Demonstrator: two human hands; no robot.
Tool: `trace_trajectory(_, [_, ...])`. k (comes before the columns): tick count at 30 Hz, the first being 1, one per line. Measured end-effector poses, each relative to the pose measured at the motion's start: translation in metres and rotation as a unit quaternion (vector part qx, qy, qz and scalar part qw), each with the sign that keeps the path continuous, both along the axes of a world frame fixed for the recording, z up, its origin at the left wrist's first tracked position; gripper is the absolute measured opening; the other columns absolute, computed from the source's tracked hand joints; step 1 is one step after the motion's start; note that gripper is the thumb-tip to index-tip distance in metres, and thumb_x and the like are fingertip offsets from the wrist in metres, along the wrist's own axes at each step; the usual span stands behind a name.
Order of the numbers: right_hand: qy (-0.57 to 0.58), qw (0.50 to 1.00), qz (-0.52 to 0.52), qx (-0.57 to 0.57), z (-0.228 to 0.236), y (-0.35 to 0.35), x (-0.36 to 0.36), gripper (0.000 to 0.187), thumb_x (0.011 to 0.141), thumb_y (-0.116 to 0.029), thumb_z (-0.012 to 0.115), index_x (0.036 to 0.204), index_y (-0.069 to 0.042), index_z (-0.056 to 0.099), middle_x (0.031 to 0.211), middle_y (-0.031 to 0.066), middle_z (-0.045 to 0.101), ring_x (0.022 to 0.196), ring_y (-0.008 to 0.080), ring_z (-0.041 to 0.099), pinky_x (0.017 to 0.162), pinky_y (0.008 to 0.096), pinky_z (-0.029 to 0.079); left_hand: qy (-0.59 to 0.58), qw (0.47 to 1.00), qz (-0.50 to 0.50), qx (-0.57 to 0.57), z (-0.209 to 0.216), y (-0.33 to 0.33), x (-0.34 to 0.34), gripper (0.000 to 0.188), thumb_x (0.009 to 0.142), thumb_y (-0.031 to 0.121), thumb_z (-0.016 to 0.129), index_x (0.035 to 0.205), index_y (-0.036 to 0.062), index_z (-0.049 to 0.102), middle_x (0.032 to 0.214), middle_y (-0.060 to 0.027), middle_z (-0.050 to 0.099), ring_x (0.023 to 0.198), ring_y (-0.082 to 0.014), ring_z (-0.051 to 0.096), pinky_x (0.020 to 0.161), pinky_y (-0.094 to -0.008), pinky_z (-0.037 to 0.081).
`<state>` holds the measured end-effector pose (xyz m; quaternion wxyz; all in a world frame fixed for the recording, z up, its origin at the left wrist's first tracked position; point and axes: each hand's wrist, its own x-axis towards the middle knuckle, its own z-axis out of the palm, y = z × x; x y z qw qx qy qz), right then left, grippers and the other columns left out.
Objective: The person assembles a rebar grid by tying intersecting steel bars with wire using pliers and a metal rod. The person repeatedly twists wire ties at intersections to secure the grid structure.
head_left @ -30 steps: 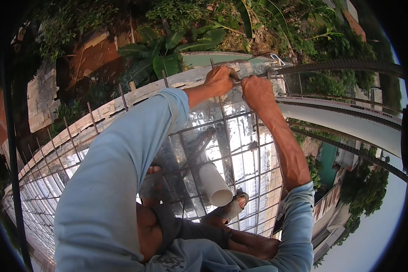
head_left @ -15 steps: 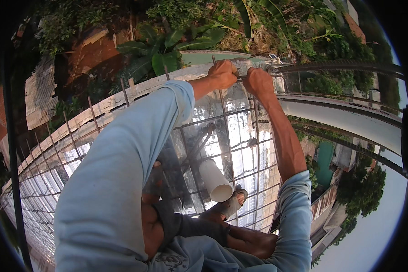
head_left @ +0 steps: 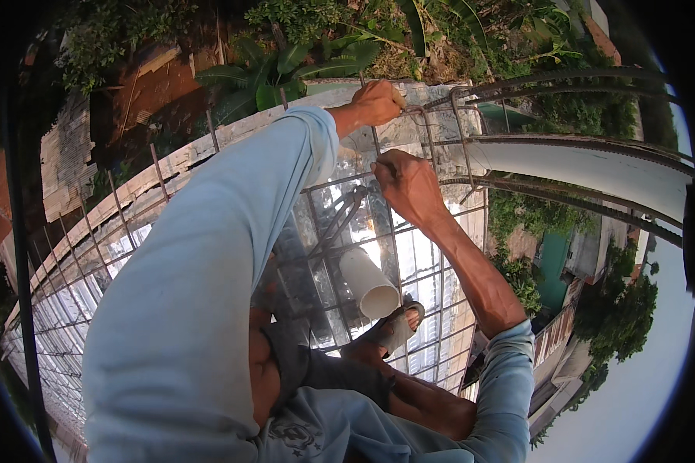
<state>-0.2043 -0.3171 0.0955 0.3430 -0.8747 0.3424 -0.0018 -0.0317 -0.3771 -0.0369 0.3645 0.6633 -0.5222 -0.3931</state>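
My left hand [head_left: 376, 103] is closed at the far edge of the slab, beside the end of the rebar cage. A small yellowish bit shows at its fingers; I cannot make out what it grips. Nearer to me, my right hand [head_left: 411, 189] is closed in a fist above the rebar grid [head_left: 392, 241], and what it holds, if anything, is hidden. Thin bent metal shows by the left hand. Just right of both hands stands a bent steel stirrup [head_left: 462, 135] around the long ribbed bars [head_left: 571, 144] of the cage.
A white plastic pipe [head_left: 361, 278] stands through the grid over shiny metal sheeting, close to my sandalled foot [head_left: 401, 328]. A pair of long-handled pliers or cutters [head_left: 340, 220] lies beyond it. Upright bar ends [head_left: 160, 174] line the slab's edge [head_left: 189, 166]; plants and roofs lie below.
My right hand has come away from the left, down toward me and slightly left. The left hand has shifted slightly outward. The cage bars at right have shifted, and a stirrup now shows upright.
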Motion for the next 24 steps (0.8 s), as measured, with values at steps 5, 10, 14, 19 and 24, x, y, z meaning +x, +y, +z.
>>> trace_trajectory(5, [0.177,0.931,-0.169,0.270,-0.106,0.065,-0.021,0.052,0.087,-0.048,0.069,0.095,0.004,0.068,0.087,0.0266,0.071,0.090,0.0439,0.070,0.079,0.0472,0.054,-0.017,1.000,0.009,0.004,0.000,0.001,-0.005,0.040,0.072,0.007,0.056,0.105,0.0093,0.078,0.090,-0.0210,0.073,0.087,-0.0323,0.070,0.086,-0.0394,0.054])
trace_trajectory(10, [0.213,0.930,-0.166,0.249,-0.133,0.087,-0.027,0.060,0.082,-0.041,0.074,0.113,0.007,0.058,0.086,0.0251,0.070,0.081,0.0379,0.072,0.071,0.0440,0.056,0.018,0.999,0.006,0.029,-0.012,0.000,0.005,0.034,0.075,0.012,0.061,0.104,0.0135,0.079,0.100,-0.0168,0.075,0.095,-0.0317,0.071,0.087,-0.0389,0.054])
trace_trajectory(14, [0.213,0.938,-0.232,0.146,-0.175,0.088,-0.041,0.052,0.081,-0.026,0.070,0.119,0.006,0.054,0.083,0.0221,0.067,0.069,0.0291,0.069,0.061,0.0391,0.055,0.032,0.999,0.000,0.009,0.002,-0.001,0.001,0.034,0.078,0.012,0.058,0.104,0.0090,0.078,0.101,-0.0198,0.074,0.097,-0.0322,0.070,0.088,-0.0384,0.053])
trace_trajectory(19, [-0.025,0.806,-0.378,0.454,-0.112,0.068,-0.042,0.027,0.079,-0.002,0.061,0.105,0.002,0.055,0.071,0.0074,0.056,0.053,0.0143,0.050,0.046,0.0322,0.039,0.046,0.998,0.010,0.031,-0.006,0.002,0.003,0.033,0.079,0.014,0.059,0.106,0.0087,0.077,0.108,-0.0174,0.073,0.104,-0.0308,0.069,0.092,-0.0370,0.052])
trace_trajectory(24, [0.119,0.791,-0.284,0.528,-0.030,0.039,-0.056,0.019,0.081,-0.010,0.065,0.097,0.001,0.064,0.069,0.0067,0.057,0.058,0.0134,0.053,0.054,0.0314,0.042,0.043,0.998,0.023,0.028,-0.012,0.001,0.004,0.034,0.078,0.012,0.058,0.106,0.0090,0.077,0.111,-0.0162,0.073,0.108,-0.0302,0.068,0.094,-0.0376,0.052])
